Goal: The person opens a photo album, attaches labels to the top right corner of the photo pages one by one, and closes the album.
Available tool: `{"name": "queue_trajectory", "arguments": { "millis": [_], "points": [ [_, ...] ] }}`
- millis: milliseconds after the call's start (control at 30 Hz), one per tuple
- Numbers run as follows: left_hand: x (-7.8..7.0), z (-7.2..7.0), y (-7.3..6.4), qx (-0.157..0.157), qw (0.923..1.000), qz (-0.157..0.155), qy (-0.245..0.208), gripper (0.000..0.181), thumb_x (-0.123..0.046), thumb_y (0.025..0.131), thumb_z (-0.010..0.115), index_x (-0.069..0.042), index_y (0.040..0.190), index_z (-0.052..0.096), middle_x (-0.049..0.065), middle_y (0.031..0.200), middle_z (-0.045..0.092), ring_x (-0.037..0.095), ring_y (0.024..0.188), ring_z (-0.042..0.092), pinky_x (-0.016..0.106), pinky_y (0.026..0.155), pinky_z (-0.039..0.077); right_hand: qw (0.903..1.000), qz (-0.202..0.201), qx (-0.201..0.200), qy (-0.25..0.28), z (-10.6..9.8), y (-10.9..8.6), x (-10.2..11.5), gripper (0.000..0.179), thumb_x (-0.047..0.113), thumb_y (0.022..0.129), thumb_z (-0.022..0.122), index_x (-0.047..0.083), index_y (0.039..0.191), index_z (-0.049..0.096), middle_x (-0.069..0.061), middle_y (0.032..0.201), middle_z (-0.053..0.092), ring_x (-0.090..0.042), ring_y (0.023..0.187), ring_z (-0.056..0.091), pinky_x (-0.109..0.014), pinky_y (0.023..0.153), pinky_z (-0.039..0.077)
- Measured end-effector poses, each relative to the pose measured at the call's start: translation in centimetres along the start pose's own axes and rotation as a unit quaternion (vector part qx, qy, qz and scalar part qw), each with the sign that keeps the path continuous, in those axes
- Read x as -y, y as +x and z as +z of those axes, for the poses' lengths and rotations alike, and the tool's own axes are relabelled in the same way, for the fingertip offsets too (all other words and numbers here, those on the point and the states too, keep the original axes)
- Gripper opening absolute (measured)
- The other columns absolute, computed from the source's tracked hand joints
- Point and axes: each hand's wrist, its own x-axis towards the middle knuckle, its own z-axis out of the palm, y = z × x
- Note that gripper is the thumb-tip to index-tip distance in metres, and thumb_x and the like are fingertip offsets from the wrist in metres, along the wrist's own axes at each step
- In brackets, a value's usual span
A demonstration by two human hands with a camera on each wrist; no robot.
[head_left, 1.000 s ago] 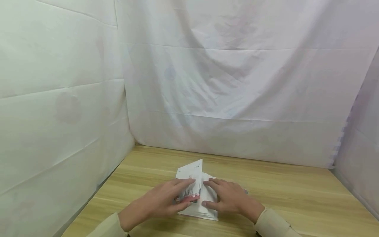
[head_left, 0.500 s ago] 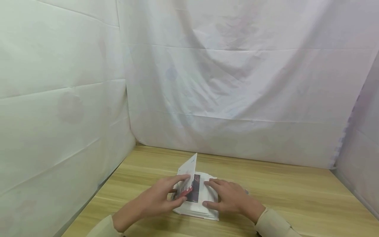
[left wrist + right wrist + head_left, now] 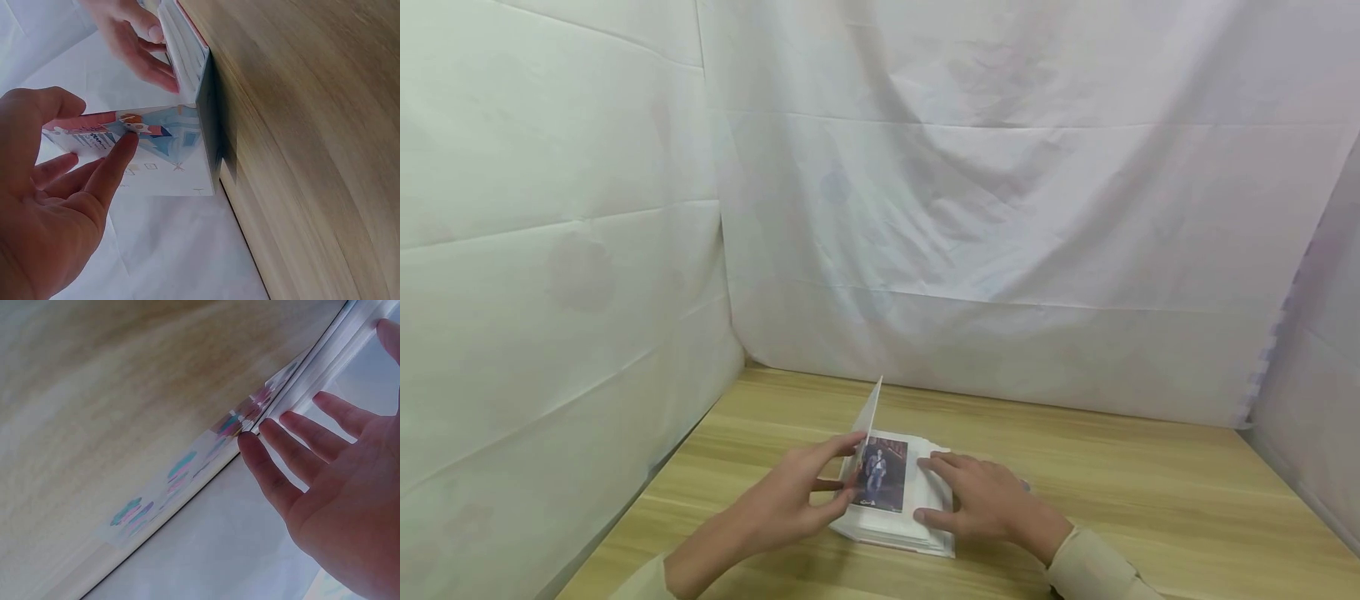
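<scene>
- The book (image 3: 895, 527) lies on the tabletop (image 3: 1150, 492) between the two hands, its front cover (image 3: 178, 137) standing steeply up at the left.
- The left hand (image 3: 786, 496) has a light grip on that cover, thumb and fingers partly bent about its free edge.
- The right hand (image 3: 988, 500) has hold of nothing: its fingers are spread, tips at the right side of the top page, apparently steadying it.
- A dark picture (image 3: 883, 475) of a standing figure shows on that page.
- A sheet with coloured shapes (image 3: 178, 478) lies flat by the right hand.
- The step in hand looks like opening the cover.
- The next move seems to call for swinging the cover further left and down, pages kept still.
</scene>
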Motion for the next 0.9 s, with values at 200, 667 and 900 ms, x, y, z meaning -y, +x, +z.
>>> {"name": "queue_trajectory", "arguments": {
  "millis": [200, 667, 900],
  "points": [
    [-0.1, -0.3, -0.3, -0.008, 0.9999, -0.008, -0.001, 0.069, -0.004, 0.094, 0.066, -0.019, 0.153, 0.036, 0.007, 0.148, 0.052, 0.031, 0.132, 0.056, 0.021, 0.083, 0.058, 1.0000, 0.001, 0.004, 0.000, 0.1, 0.1, -0.1, 0.083, 0.084, 0.086, 0.043, 0.030, 0.149, 0.048, -0.006, 0.149, 0.054, -0.033, 0.130, 0.058, -0.058, 0.094, 0.052],
    [-0.4, -1.5, -1.4, -0.048, 0.9961, -0.073, -0.013, 0.077, -0.002, 0.092, 0.069, -0.027, 0.155, 0.033, -0.003, 0.147, 0.054, 0.024, 0.133, 0.057, 0.022, 0.083, 0.058, 0.9999, -0.001, 0.012, 0.004, 0.1, 0.0, 0.0, 0.084, 0.085, 0.086, 0.040, 0.031, 0.150, 0.046, -0.004, 0.150, 0.053, -0.031, 0.132, 0.056, -0.058, 0.096, 0.051],
    [-0.1, -2.5, -2.4, -0.078, 0.9913, -0.103, -0.024, 0.076, -0.003, 0.089, 0.074, -0.020, 0.153, 0.037, 0.004, 0.145, 0.057, 0.022, 0.130, 0.058, 0.022, 0.081, 0.059, 0.9999, -0.004, 0.010, 0.003, 0.1, -0.1, -0.2, 0.083, 0.084, 0.087, 0.040, 0.030, 0.150, 0.046, -0.005, 0.150, 0.053, -0.031, 0.132, 0.057, -0.057, 0.097, 0.051]
  ]
}}
